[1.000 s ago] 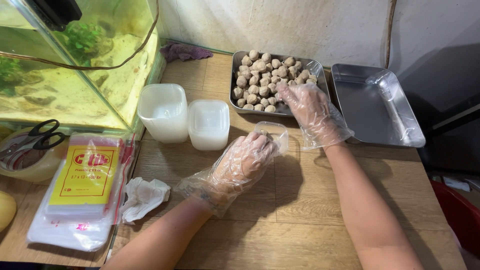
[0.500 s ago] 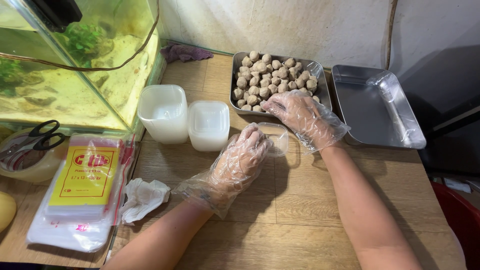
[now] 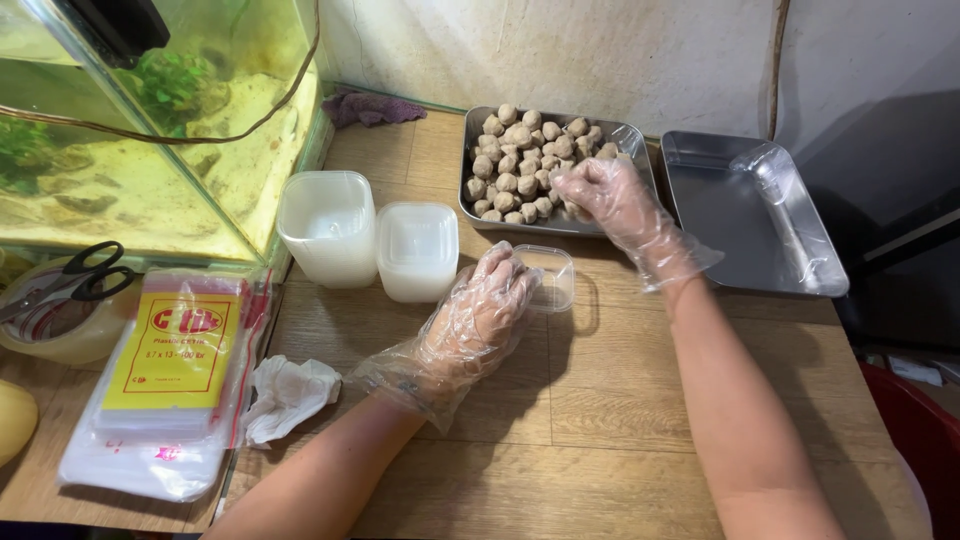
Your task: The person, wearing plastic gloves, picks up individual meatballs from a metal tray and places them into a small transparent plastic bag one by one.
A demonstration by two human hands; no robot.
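- Nearest me, along the front edge of the wooden table (image 3: pixel 620 440), both my forearms come in over bare boards, both hands in loose clear plastic gloves, I'd say to keep skin off the food.
- At the front left corner, a pack of zip bags with a yellow label (image 3: pixel 165 385) lies flat, a crumpled tissue (image 3: pixel 285 395) just beside it, both off to the side of where my hands work.
- Mid-table, my left hand (image 3: pixel 480 320) is curled with fingers bent around the near side of a small clear plastic container (image 3: pixel 550 275), steadying it upright and open-topped; it sits just in front of the meatball tray.
- Left of that, two stacks of white tubs (image 3: pixel 328 225) and lids (image 3: pixel 417 250) stand side by side, near my left hand.
- On the left edge, scissors (image 3: pixel 75 275) rest on a tape roll, with the fish tank (image 3: pixel 150 130) behind.
- Further back, my right hand (image 3: pixel 605 195) hovers over the near right corner of the metal tray of meatballs (image 3: pixel 530 165), fingers pinched narrow; cannot tell if a ball is actually in them.
- Toward the far right corner, an empty metal tray (image 3: pixel 745 215) sits just beside the full one, a bit of clear plastic lying in it.
- At the far edge by the wall, a purple cloth (image 3: pixel 372 106) is bunched up.
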